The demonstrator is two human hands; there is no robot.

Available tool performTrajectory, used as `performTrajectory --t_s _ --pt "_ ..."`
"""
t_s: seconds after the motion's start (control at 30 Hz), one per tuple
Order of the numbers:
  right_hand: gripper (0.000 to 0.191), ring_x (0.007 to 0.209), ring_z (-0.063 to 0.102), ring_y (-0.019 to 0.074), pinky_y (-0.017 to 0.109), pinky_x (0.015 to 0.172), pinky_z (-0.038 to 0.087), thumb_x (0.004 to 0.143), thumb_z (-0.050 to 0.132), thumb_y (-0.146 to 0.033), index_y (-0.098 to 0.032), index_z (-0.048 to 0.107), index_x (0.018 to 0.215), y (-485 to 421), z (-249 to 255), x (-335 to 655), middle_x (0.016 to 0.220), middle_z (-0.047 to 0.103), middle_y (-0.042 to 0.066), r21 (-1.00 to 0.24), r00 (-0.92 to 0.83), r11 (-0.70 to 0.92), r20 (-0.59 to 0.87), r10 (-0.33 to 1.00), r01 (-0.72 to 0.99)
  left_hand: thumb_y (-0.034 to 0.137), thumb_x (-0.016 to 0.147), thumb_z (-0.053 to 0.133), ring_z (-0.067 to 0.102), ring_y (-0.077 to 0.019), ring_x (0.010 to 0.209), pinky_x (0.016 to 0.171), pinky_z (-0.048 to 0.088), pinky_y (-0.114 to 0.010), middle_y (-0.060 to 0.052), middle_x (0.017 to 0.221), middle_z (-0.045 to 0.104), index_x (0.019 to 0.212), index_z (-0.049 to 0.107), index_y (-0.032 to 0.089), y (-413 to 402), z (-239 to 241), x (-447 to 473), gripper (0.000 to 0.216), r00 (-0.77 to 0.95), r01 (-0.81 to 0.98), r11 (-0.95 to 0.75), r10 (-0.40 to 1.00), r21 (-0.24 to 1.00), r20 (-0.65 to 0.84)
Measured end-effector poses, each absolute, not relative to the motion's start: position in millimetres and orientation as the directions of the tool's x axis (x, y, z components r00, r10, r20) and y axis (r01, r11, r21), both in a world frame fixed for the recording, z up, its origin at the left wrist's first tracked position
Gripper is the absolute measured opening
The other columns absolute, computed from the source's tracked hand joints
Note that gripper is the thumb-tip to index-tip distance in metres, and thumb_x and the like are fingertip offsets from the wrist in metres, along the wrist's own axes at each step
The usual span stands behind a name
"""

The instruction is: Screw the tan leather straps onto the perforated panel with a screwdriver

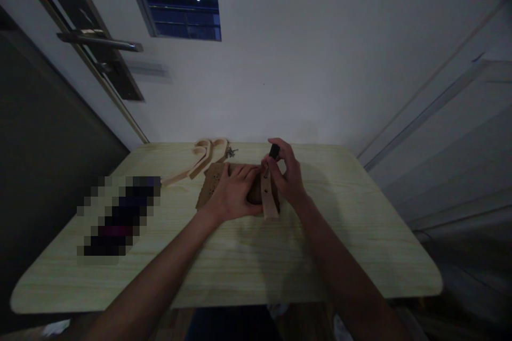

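Note:
A pale wooden strip [270,208] with holes lies across the right end of a brown board [206,192], which carries dark markings on its left part. My left hand [236,192] rests spread over the board, its thumb and fingertips reaching the strip's left side. Between the fingers of my right hand [288,170] is a screwdriver with a short black handle [274,151]. Its shaft slants down to the strip's upper hole; the exact tip contact is too small to tell. Another hole shows lower on the strip.
Several curved wooden pieces [202,157] lie at the table's back left, beside a small heap of screws [231,153]. A pixelated dark object [124,218] is on the left of the table [360,256]. Behind stands a white door with a metal handle [102,41].

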State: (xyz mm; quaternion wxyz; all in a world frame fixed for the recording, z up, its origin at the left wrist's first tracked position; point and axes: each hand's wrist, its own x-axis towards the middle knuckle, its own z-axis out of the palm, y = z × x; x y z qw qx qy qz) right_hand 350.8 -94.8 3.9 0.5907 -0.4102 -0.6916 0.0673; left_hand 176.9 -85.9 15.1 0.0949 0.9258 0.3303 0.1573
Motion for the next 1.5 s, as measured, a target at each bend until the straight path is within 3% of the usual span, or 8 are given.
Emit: performTrajectory --t_s 0.13,0.4,0.6,0.73,0.9,1.13,1.37,1.5 --pt "0.039 0.097 0.063 0.0188 0.038 0.080 0.053 0.093 0.054 -0.030 -0.031 0.050 0.132 -91.2 2.1 352.5 0.124 0.063 0.005 -0.533 0.066 0.639 0.794 0.605 0.555 0.060 0.068 0.072 0.046 -0.0376 0.129 0.112 0.018 -0.064 -0.015 0.140 0.053 0.136 0.044 0.020 -86.1 15.3 177.2 0.084 0.727 0.588 -0.758 0.648 0.282 0.227" --pt "0.041 0.093 0.063 0.0190 0.039 0.083 0.054 0.092 0.057 -0.034 -0.034 0.052 0.132 -92.8 3.9 353.0 0.121 0.066 0.003 -0.490 0.048 0.613 0.803 0.594 0.620 0.060 0.068 0.071 0.048 -0.0379 0.127 0.112 0.019 -0.065 -0.015 0.139 0.054 0.135 0.046 0.019 -86.1 14.4 177.5 0.082 0.724 0.586 -0.761 0.646 0.278 0.243" --pt "0.040 0.092 0.066 0.0190 0.040 0.085 0.053 0.098 0.042 -0.030 -0.030 0.045 0.139 -95.8 5.3 353.5 0.103 0.070 0.004 -0.539 -0.003 0.649 0.768 0.640 0.537 0.059 0.069 0.071 0.047 -0.0381 0.128 0.111 0.021 -0.066 -0.014 0.138 0.054 0.135 0.045 0.019 -86.6 15.3 177.6 0.082 0.725 0.584 -0.763 0.644 0.277 0.244" --pt "0.046 0.086 0.065 0.0178 0.038 0.081 0.053 0.094 0.053 -0.030 -0.030 0.042 0.139 -93.4 2.9 351.8 0.109 0.068 0.005 -0.520 0.034 0.658 0.798 0.602 0.545 0.057 0.069 0.072 0.046 -0.0370 0.129 0.112 0.018 -0.065 -0.014 0.140 0.053 0.135 0.045 0.020 -87.2 16.7 177.4 0.081 0.726 0.588 -0.758 0.649 0.282 0.229" --pt "0.058 0.073 0.057 0.0162 0.033 0.073 0.053 0.087 0.064 -0.030 -0.028 0.039 0.139 -91.8 2.4 347.4 0.083 0.061 0.000 -0.550 0.133 0.628 0.800 0.585 0.550 0.057 0.069 0.072 0.046 -0.0377 0.129 0.112 0.016 -0.066 -0.015 0.141 0.052 0.136 0.044 0.020 -87.3 16.1 177.6 0.082 0.720 0.599 -0.750 0.658 0.281 0.221" --pt "0.047 0.079 0.057 0.0158 0.033 0.073 0.053 0.089 0.061 -0.033 -0.028 0.046 0.133 -91.5 0.0 344.0 0.110 0.062 0.005 -0.486 0.077 0.619 0.820 0.567 0.617 0.058 0.070 0.070 0.048 -0.0388 0.126 0.110 0.020 -0.068 -0.017 0.137 0.054 0.135 0.045 0.018 -86.8 16.0 178.1 0.080 0.723 0.608 -0.750 0.659 0.262 0.207" --pt "0.037 0.085 0.060 0.0171 0.036 0.077 0.052 0.093 0.053 -0.032 -0.028 0.050 0.129 -94.3 2.9 349.2 0.112 0.066 0.005 -0.470 0.048 0.639 0.826 0.561 0.609 0.059 0.068 0.071 0.047 -0.0394 0.128 0.110 0.021 -0.068 -0.016 0.138 0.054 0.135 0.045 0.019 -86.3 15.1 177.7 0.082 0.723 0.594 -0.755 0.652 0.276 0.229" --pt "0.033 0.088 0.062 0.0177 0.037 0.080 0.051 0.097 0.045 -0.029 -0.026 0.051 0.130 -96.0 6.3 350.9 0.100 0.069 0.004 -0.511 0.064 0.652 0.811 0.581 0.560 0.058 0.069 0.072 0.047 -0.0373 0.129 0.112 0.018 -0.067 -0.015 0.140 0.053 0.134 0.046 0.019 -87.0 16.6 177.6 0.080 0.720 0.594 -0.751 0.656 0.288 0.227"
